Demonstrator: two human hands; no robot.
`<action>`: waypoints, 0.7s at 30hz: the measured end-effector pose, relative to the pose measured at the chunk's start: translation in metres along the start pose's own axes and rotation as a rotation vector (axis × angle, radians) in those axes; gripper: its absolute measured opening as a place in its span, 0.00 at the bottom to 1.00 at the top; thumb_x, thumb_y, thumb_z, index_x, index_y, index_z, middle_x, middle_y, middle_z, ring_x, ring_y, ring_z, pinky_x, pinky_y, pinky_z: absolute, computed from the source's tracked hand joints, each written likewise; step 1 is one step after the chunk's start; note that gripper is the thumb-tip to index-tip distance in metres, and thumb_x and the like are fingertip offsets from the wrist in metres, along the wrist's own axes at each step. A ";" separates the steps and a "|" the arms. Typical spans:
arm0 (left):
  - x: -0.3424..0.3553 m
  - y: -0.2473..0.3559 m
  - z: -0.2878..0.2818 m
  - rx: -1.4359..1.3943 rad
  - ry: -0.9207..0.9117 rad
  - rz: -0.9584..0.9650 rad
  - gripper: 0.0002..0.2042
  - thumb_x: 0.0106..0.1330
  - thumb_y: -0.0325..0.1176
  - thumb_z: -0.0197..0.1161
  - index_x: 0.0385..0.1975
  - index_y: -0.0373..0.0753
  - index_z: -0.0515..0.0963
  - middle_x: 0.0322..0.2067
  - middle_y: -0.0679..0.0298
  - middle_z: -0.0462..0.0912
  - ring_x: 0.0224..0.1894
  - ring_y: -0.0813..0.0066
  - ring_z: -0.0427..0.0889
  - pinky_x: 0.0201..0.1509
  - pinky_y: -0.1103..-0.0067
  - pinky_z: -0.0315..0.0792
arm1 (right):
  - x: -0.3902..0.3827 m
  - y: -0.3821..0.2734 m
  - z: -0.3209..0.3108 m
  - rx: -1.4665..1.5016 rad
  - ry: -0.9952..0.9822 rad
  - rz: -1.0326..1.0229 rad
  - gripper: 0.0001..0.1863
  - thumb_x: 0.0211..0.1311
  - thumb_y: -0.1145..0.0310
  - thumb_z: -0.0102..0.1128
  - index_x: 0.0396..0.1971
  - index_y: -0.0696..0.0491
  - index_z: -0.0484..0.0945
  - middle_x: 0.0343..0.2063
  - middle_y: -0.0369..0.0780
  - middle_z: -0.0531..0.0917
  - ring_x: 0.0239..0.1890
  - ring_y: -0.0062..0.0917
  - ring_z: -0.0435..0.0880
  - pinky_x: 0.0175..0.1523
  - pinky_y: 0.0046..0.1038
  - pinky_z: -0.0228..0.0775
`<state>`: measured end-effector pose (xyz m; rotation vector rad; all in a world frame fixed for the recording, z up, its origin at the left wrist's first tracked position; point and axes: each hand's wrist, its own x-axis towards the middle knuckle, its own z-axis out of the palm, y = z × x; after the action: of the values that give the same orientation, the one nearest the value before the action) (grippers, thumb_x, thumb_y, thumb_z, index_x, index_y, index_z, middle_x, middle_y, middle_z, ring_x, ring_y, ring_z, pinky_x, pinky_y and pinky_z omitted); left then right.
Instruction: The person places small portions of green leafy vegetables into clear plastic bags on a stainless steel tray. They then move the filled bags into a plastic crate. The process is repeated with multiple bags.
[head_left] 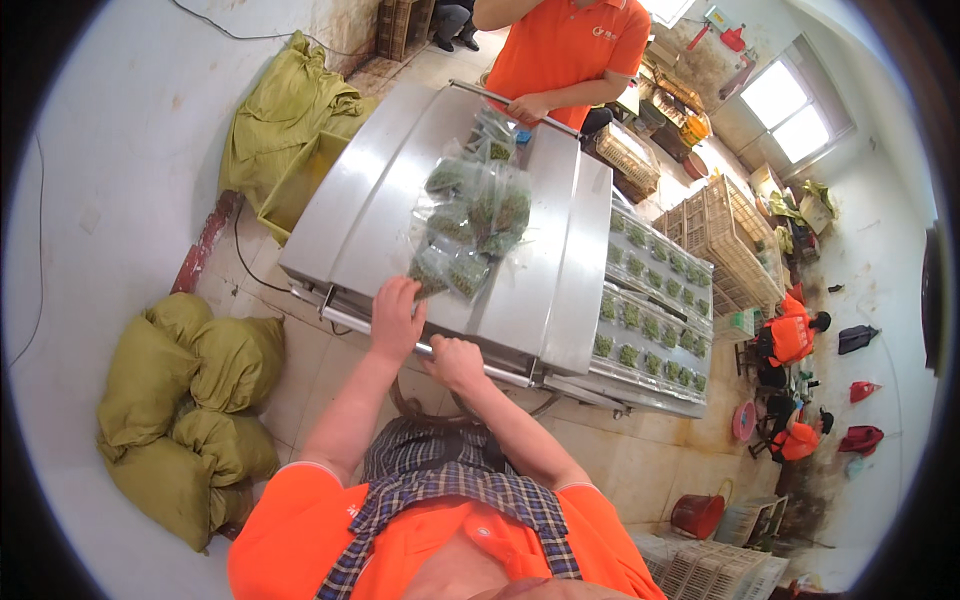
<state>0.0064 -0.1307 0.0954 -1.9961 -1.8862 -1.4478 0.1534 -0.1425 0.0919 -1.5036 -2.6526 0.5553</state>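
On the steel lid (390, 165), bags (480, 205) lie before a co-worker (560, 50); right fingers (455, 362) clamp the rail (508, 376), left fingers (396, 300) cannot tell: poor view

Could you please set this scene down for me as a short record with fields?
Left hand: at the near edge of the clear bags; whether it grips one is unclear
Right hand: closed on the silver bar along the near side
Work surface: metal lid, bearing clear bags of green material
Right of lid: rows of green clumps on a lower bed
Across: co-worker in orange, one hand by the far bar
Floor, left: stuffed olive sacks
Beyond, right: beige crates
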 end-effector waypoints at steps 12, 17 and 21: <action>-0.018 -0.018 0.029 0.138 -0.075 -0.067 0.15 0.56 0.30 0.63 0.44 0.40 0.75 0.45 0.59 0.78 0.53 0.58 0.74 0.57 0.63 0.65 | 0.011 0.017 0.025 0.118 -0.063 -0.061 0.17 0.54 0.57 0.60 0.30 0.58 0.77 0.21 0.48 0.83 0.25 0.42 0.85 0.32 0.42 0.77; -0.017 -0.018 0.035 0.007 0.031 -0.157 0.12 0.57 0.26 0.64 0.42 0.38 0.76 0.44 0.58 0.79 0.49 0.56 0.75 0.56 0.67 0.67 | 0.007 0.029 0.014 0.281 -0.061 -0.164 0.21 0.52 0.57 0.62 0.40 0.58 0.75 0.29 0.48 0.83 0.34 0.43 0.83 0.39 0.43 0.76; -0.001 0.045 0.058 0.001 0.101 -0.042 0.13 0.57 0.25 0.64 0.43 0.36 0.76 0.45 0.56 0.77 0.50 0.56 0.73 0.57 0.64 0.66 | -0.024 0.071 0.007 0.475 0.080 -0.347 0.24 0.51 0.64 0.64 0.49 0.56 0.74 0.44 0.46 0.79 0.48 0.42 0.77 0.52 0.41 0.71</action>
<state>0.0760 -0.1091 0.0861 -1.8555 -1.8984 -1.5271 0.2223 -0.1314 0.0651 -0.8944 -2.4022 0.9754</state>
